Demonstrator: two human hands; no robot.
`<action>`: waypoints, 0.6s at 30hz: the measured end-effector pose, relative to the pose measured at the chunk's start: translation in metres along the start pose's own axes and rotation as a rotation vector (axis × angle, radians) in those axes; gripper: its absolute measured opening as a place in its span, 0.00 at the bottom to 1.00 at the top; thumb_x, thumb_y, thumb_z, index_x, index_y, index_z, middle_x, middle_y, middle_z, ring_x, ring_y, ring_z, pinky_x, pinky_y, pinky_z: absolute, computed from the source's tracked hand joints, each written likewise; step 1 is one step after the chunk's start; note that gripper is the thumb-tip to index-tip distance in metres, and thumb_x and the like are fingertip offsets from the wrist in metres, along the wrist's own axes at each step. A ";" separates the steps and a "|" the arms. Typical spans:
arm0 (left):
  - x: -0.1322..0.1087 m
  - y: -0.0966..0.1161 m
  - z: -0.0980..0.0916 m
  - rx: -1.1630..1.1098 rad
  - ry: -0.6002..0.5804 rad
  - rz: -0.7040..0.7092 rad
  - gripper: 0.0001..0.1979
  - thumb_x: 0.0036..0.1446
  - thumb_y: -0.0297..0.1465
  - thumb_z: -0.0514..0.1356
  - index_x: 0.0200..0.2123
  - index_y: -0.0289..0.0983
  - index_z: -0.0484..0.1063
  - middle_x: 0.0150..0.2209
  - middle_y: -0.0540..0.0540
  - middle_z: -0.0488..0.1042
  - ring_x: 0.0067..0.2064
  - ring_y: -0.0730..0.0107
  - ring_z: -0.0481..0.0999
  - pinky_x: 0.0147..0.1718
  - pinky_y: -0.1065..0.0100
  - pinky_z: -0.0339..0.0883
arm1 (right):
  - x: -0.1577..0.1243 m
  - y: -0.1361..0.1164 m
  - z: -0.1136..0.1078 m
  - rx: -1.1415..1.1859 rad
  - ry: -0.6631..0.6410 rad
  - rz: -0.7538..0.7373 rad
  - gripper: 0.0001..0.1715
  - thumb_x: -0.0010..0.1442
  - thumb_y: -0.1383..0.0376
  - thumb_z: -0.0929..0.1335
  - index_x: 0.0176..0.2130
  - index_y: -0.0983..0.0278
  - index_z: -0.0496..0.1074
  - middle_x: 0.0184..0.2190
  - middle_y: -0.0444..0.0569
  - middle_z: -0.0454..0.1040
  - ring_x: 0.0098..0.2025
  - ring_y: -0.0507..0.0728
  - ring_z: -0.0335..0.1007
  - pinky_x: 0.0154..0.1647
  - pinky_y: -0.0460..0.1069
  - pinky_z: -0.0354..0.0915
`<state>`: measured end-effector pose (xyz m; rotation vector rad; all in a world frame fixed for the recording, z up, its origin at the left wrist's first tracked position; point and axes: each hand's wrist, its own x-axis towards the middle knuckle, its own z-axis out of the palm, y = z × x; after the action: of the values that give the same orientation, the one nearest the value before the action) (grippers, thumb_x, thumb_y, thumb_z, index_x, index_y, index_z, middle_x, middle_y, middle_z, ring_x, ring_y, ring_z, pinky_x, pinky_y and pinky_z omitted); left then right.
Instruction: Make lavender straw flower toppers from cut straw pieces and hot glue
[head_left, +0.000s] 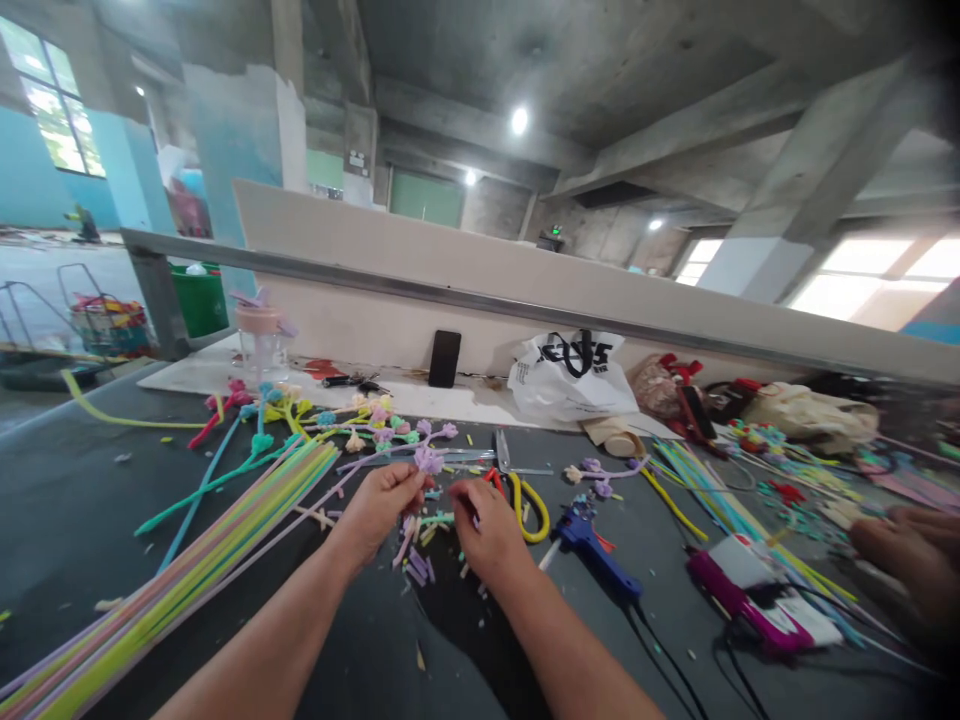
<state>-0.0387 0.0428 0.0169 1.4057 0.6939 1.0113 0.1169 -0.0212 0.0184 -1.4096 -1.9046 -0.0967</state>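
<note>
My left hand (384, 508) pinches a lilac pipe-cleaner flower (429, 460) between thumb and fingers. Just to its right is my right hand (489, 530), apart from the flower, with its fingers curled in; whatever they may hold is hidden. Scissors (534, 508) with red and yellow handles lie beside the right hand, blades pointing away. Below and between the hands are scattered short cut pieces of pipe cleaner (417, 566). A blue glue gun (600, 560) rests to the right of my right forearm. Finished pipe-cleaner flowers (382, 430) in several colours lie beyond my left hand.
A bundle of long pipe cleaners (217, 560) runs along the left. At the back stand a clear jar (261, 340), a phone (445, 358) and a white bag (570, 375). On the right are a magenta glue gun (750, 605) and another person's hand (900, 550).
</note>
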 end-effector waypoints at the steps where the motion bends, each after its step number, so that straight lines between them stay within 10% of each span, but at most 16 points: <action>1: 0.000 -0.001 -0.001 -0.011 -0.026 0.004 0.17 0.49 0.42 0.58 0.27 0.32 0.71 0.18 0.53 0.65 0.20 0.78 0.61 0.21 0.75 0.55 | 0.000 0.002 0.000 -0.002 0.019 0.008 0.08 0.56 0.72 0.61 0.35 0.64 0.67 0.32 0.50 0.72 0.36 0.57 0.67 0.38 0.50 0.62; 18: -0.005 0.001 0.001 0.534 -0.061 0.525 0.11 0.56 0.29 0.52 0.23 0.36 0.68 0.26 0.49 0.67 0.32 0.69 0.65 0.35 0.68 0.59 | -0.002 0.021 0.013 0.002 0.130 0.035 0.12 0.54 0.74 0.61 0.36 0.63 0.69 0.33 0.50 0.74 0.37 0.56 0.69 0.40 0.50 0.64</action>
<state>-0.0402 0.0374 0.0171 2.1515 0.5823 1.2299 0.1282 -0.0090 0.0006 -1.4003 -1.7728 -0.1656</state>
